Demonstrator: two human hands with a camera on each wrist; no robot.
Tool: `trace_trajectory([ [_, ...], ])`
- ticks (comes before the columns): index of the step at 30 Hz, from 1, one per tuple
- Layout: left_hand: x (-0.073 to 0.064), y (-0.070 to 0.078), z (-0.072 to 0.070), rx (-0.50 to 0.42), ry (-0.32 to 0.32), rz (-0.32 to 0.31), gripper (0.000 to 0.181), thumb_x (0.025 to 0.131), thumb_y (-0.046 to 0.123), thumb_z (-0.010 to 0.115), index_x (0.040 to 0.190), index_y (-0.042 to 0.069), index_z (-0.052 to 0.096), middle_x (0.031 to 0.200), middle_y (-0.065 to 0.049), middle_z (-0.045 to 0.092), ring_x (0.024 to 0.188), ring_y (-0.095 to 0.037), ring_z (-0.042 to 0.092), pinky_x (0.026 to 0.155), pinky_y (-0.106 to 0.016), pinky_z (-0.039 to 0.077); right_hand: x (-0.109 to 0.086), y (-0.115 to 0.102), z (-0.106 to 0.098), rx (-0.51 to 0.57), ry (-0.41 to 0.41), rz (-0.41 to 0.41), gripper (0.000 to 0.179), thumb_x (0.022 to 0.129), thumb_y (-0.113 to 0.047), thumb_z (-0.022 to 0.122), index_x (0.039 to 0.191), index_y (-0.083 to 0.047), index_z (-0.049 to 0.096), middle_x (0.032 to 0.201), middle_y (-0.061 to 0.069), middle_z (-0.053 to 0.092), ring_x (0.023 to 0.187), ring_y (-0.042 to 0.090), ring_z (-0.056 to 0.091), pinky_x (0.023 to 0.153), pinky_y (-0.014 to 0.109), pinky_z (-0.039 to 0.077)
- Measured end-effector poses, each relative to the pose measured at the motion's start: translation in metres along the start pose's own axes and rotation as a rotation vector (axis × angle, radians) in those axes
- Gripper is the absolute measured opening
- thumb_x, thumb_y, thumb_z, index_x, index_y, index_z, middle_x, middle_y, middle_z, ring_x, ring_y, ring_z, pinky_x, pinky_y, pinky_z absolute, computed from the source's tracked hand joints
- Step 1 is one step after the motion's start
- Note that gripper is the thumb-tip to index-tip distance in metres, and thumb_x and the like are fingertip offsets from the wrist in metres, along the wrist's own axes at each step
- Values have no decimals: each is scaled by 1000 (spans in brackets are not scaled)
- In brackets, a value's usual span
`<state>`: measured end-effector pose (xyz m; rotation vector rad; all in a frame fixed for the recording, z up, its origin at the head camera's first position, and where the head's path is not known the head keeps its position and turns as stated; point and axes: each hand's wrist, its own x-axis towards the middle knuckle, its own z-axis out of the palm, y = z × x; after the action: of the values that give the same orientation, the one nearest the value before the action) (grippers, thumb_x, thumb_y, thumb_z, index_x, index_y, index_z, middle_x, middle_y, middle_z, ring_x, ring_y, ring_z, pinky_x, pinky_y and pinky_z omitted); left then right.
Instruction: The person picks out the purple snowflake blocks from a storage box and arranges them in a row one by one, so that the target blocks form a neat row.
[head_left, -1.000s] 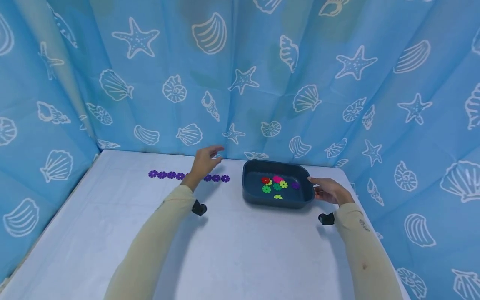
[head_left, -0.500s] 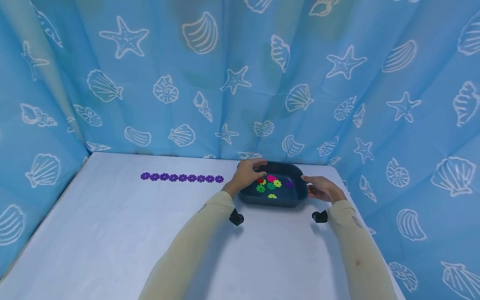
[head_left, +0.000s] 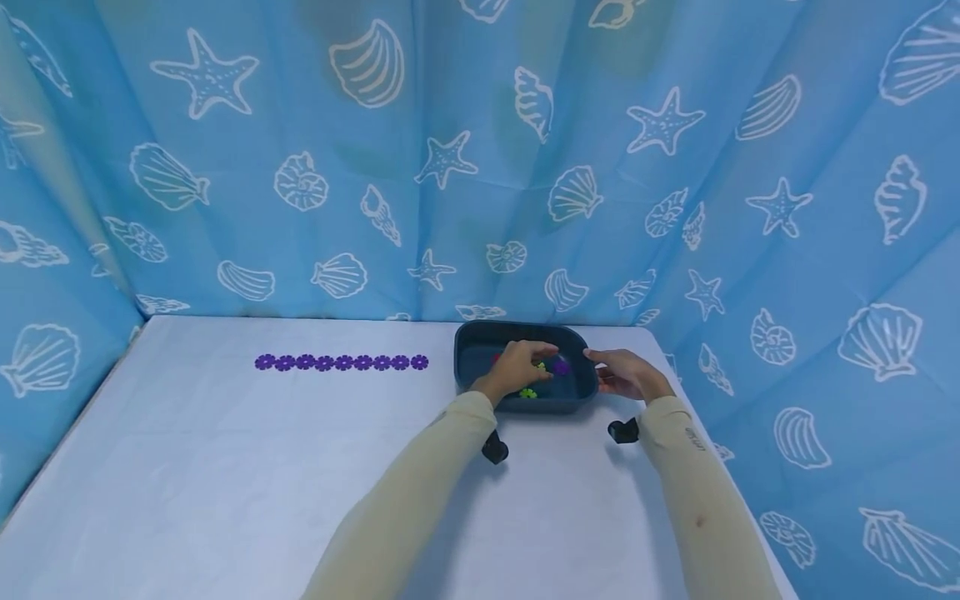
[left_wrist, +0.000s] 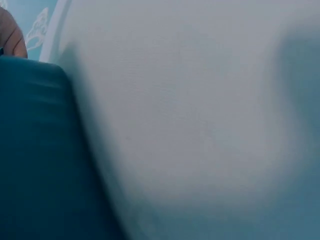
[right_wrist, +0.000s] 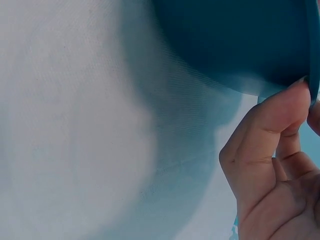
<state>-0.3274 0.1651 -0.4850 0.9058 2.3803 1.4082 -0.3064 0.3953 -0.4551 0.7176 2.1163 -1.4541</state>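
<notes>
A dark blue rectangular tub (head_left: pixel 551 406) stands toward the back right of the table, holding several flower-shaped plastic discs. Over its inside reaches my left hand (head_left: pixel 517 367), fingers apart and slightly bent, with no disc visibly held. It covers some of the discs; a purple disc (head_left: pixel 561 367) lies just right of its fingertips and a yellow-green disc (head_left: pixel 528 393) below them. My right hand (head_left: pixel 628 375) pinches the tub's right rim, as the right wrist view shows, its thumb (right_wrist: pixel 295 100) against the outer wall. In the left wrist view the left hand is out of sight.
A row of several purple flower discs (head_left: pixel 343 362), edge to edge, lies on the white tablecloth (head_left: pixel 225 483) left of the tub. A blue curtain (head_left: pixel 465 208) with shell prints hangs behind and along the sides of the table.
My left hand has moved right, from above the purple row to inside the tub. The right hand stays at the tub's rim. The head view has shifted slightly.
</notes>
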Motion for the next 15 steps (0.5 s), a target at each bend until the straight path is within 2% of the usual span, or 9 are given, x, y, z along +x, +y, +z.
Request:
trace_trajectory([
  [4,5,7,6,62,-78,4,53,88,7,72,138,8,55,136,-3,58,124,-16,55,99,-23,45,-1,-2,1,-11,-13,-9,63,99,-42,54,145,-2,36,110,16,52,73,15,61,73,24,56],
  [7,7,10,10,66,-121,-5,54,89,6,70,140,8,52,139,-4,56,126,-17,53,102,-25,43,-3,-3,2,-2,-25,-12,62,99,-42,54,144,-3,36,108,16,52,72,15,60,72,23,56],
  [11,10,10,16,83,-142,-35,56,90,7,70,142,10,51,139,-5,56,126,-20,53,105,-30,41,-3,-3,1,3,-22,-8,59,100,-41,53,143,-3,37,106,15,52,71,15,60,71,22,55],
  [15,13,9,21,176,-162,-64,59,89,15,72,144,16,50,141,-3,54,126,-18,52,107,-33,40,-3,0,-1,6,-7,5,61,99,-41,54,143,-2,38,104,14,53,71,14,60,70,22,56],
])
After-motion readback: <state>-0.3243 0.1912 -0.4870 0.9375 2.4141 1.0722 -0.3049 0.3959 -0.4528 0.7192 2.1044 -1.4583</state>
